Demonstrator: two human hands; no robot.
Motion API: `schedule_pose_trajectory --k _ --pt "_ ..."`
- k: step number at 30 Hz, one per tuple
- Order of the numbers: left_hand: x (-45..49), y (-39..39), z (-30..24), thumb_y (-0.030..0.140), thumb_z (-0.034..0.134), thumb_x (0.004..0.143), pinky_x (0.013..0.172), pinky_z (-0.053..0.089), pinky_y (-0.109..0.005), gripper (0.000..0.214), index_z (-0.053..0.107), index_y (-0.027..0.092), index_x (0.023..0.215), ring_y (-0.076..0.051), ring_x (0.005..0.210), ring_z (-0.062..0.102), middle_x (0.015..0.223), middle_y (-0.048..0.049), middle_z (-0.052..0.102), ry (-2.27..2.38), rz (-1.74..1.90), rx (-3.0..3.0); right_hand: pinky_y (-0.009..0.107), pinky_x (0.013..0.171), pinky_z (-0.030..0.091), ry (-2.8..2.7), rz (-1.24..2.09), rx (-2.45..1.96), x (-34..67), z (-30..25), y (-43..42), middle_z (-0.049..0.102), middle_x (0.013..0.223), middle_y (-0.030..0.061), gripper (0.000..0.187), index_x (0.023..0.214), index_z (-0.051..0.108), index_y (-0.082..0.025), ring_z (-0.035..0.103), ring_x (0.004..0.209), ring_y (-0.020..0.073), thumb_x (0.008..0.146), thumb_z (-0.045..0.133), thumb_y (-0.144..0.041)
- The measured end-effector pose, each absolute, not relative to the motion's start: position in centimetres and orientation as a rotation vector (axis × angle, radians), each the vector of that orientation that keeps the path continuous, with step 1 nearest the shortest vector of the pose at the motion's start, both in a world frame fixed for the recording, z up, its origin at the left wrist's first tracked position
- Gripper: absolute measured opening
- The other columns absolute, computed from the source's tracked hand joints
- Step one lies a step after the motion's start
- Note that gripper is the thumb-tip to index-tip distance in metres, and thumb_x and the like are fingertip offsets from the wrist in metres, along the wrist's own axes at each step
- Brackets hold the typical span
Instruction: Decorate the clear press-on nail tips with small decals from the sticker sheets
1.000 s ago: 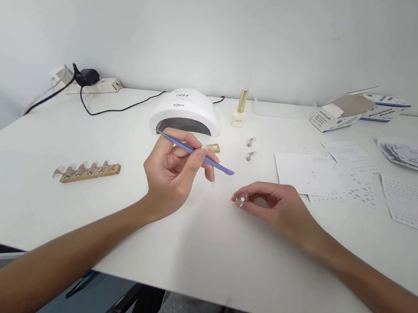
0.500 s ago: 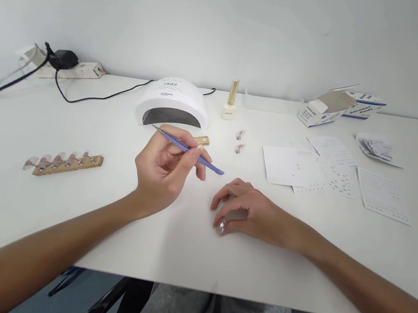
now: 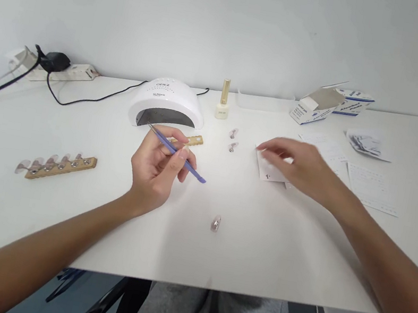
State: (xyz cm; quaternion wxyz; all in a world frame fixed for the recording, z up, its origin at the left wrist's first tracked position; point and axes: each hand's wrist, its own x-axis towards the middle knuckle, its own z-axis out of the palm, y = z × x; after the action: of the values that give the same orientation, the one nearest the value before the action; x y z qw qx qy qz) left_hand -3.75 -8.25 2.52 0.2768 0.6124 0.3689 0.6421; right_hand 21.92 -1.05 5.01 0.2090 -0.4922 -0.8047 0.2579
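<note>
My left hand is closed around a thin purple tool, its tip pointing right above the table. My right hand reaches out over a white sticker sheet, fingers extended and resting on it, slightly blurred. A small clear nail tip lies alone on the white table near the front, between my two arms. Two more nail tips sit beyond it.
A white nail lamp stands at the back with a short wooden holder in front. A gold-capped polish bottle, a wooden strip of nail tips at left, a power strip, boxes and more sheets lie around.
My right hand let go of the nail tip near the front of the table and moved up and right onto the sticker sheet. The left hand stayed nearly still with the tool.
</note>
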Motion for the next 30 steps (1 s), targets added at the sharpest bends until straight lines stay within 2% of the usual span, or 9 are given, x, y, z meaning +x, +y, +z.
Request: schedule_pose_trajectory --k 4,8,12,17,19,21,23,27,30 --pt "-4.1 -8.3 2.7 0.025 0.053 0.089 0.039 0.03 -0.021 0.017 0.05 0.021 0.105 -0.009 0.046 0.047 0.054 0.0037 0.05 1.086 1.583 1.643 0.041 0.069 0.04 -2.069 0.232 -1.945 23.8 4.6 0.5 0.063 0.094 0.0158 0.054 0.114 0.057 -0.016 0.057 0.085 0.0312 0.086 0.041 -0.059" --pt "-4.2 -8.4 2.7 0.026 0.048 0.091 0.042 0.026 -0.021 0.021 0.051 0.022 0.111 -0.007 0.043 0.035 0.051 0.0056 0.041 1.204 1.465 1.667 0.04 0.065 0.04 -2.155 0.34 -2.123 23.5 4.2 0.0 0.06 0.1 0.0198 0.072 0.123 0.049 -0.012 0.057 0.087 0.0353 0.081 0.037 -0.069" --pt "-4.2 -8.4 2.6 0.027 0.046 0.091 0.042 0.025 -0.022 0.023 0.052 0.023 0.113 -0.008 0.044 0.035 0.052 0.0048 0.041 1.231 1.379 1.719 0.039 0.065 0.041 -2.242 0.374 -2.097 22.9 3.9 -0.5 0.058 0.104 0.0186 0.077 0.129 0.043 -0.015 0.056 0.093 0.0358 0.074 0.049 -0.069" --pt "-4.1 -8.6 2.7 0.027 0.045 0.091 0.044 0.026 -0.022 0.023 0.052 0.022 0.112 -0.009 0.045 0.033 0.052 0.005 0.04 1.232 1.302 1.722 0.033 0.059 0.041 -2.157 0.52 -2.016 23.4 4.2 0.1 0.059 0.097 0.0122 0.083 0.135 0.036 -0.017 0.058 0.079 0.0269 0.067 0.066 -0.055" --pt "-4.1 -8.6 2.6 0.027 0.045 0.091 0.045 0.026 -0.022 0.023 0.052 0.022 0.112 -0.009 0.045 0.033 0.052 0.0051 0.039 1.227 1.294 1.726 0.03 0.051 0.037 -2.101 0.614 -1.931 23.8 4.7 0.3 0.059 0.086 0.0068 0.07 0.125 0.048 -0.02 0.054 0.064 0.0197 0.065 0.07 -0.049" --pt "-4.0 -8.6 2.6 0.027 0.045 0.091 0.045 0.026 -0.022 0.023 0.053 0.022 0.112 -0.009 0.045 0.032 0.051 0.0054 0.038 1.224 1.309 1.733 0.028 0.046 0.03 -2.059 0.682 -1.849 24.1 5.4 0.4 0.055 0.071 0.0027 0.041 0.097 0.062 -0.021 0.046 0.053 0.0144 0.067 0.069 -0.047" --pt "-4.0 -8.6 2.4 0.028 0.045 0.092 0.044 0.026 -0.022 0.022 0.055 0.023 0.111 -0.009 0.045 0.03 0.051 0.0056 0.036 1.243 1.329 1.741 0.028 0.045 0.026 -1.99 0.768 -1.745 24.2 6.1 0.2 0.052 0.063 0.0014 0.027 0.077 0.064 -0.021 0.043 0.049 0.013 0.072 0.066 -0.048" --pt "-4.0 -8.4 2.3 0.03 0.041 0.093 0.045 0.027 -0.023 0.022 0.058 0.022 0.106 -0.009 0.045 0.029 0.051 0.0057 0.033 1.328 1.267 1.822 0.03 0.056 0.04 -1.821 1.066 -1.418 23.2 6.5 -0.8 0.065 0.083 0.0031 0.021 0.093 0.065 -0.025 0.059 0.069 0.0197 0.082 0.059 -0.041" --pt "-4.0 -8.5 2.4 0.03 0.041 0.094 0.045 0.027 -0.023 0.021 0.059 0.023 0.101 -0.009 0.045 0.029 0.053 0.0055 0.031 1.392 1.128 1.934 0.034 0.071 0.047 -1.779 1.38 -1.205 21.4 5.6 -1.9 0.067 0.097 0.0038 0.025 0.108 0.062 -0.024 0.062 0.081 0.0203 0.085 0.055 -0.031"
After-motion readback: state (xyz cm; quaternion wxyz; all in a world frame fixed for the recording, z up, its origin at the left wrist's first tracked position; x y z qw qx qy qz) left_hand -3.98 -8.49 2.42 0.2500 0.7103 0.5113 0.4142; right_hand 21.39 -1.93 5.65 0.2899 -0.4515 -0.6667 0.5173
